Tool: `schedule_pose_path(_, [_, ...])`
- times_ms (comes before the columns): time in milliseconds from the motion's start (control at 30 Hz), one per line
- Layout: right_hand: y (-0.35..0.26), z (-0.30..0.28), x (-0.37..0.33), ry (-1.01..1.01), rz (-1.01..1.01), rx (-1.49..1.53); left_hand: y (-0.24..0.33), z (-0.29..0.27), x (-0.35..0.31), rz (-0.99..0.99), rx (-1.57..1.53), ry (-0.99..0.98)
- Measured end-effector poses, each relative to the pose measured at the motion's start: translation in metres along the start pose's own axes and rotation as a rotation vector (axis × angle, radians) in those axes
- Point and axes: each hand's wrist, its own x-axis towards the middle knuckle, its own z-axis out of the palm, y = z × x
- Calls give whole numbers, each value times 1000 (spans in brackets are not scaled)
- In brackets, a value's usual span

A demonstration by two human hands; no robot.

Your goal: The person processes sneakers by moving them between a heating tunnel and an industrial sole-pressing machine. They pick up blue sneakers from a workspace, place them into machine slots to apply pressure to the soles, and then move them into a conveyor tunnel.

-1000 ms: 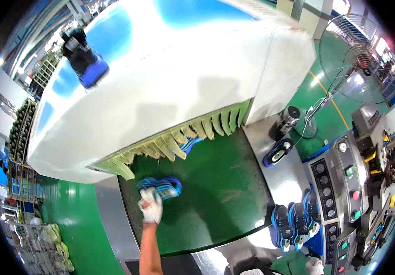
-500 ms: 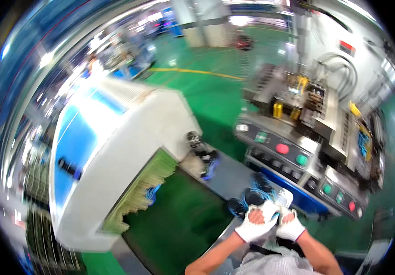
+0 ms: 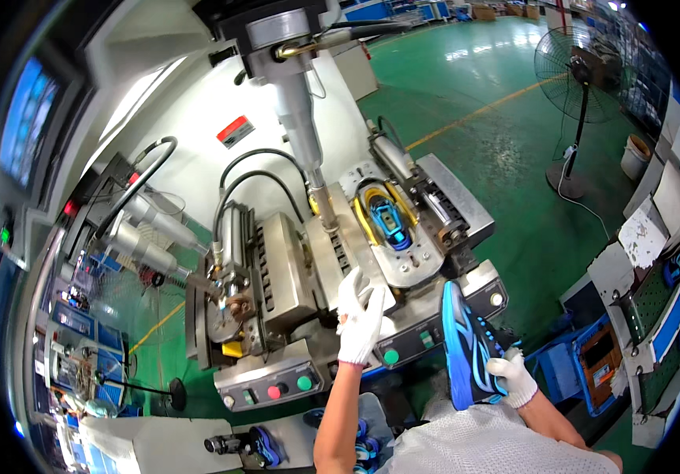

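A blue and black sneaker stands on end near my body, toe up and sole to the left. My right hand, in a white glove, is closed around its upper from the right side. My left hand, gloved in white too, is raised in front of the machine's near edge with its fingers stretched and apart, holding nothing. Just beyond it, a blue and black shoe sits between yellow pads on the machine's right-hand metal plate. A metal press rod comes down to the left of that plate.
A control panel with a green button runs along the machine's front; another with a red button is further left. Several shoes lie on a low grey shelf. A blue crate and shoe racks stand right, with a fan behind.
My view has swung right from the conveyor to the machine. My hands, together over shoes before, are now apart: the right holds a sneaker, the left is raised with nothing in it.
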Motion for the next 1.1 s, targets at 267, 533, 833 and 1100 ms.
schedule_pose_path(267, [-14,-38,-6,546,-137,-10,-94,120,184,-396,330,90])
schedule_pose_path(533, [-7,-78,5,399,-77,-421,-149,123,251,-536,474,-50])
schedule_pose_path(833, [-68,17,130,283,-222,-458,-43,5,114,-240,-39,69])
schedule_pose_path(1100, [-85,155,418,83,-34,-963,7,-121,-156,-646,44,114])
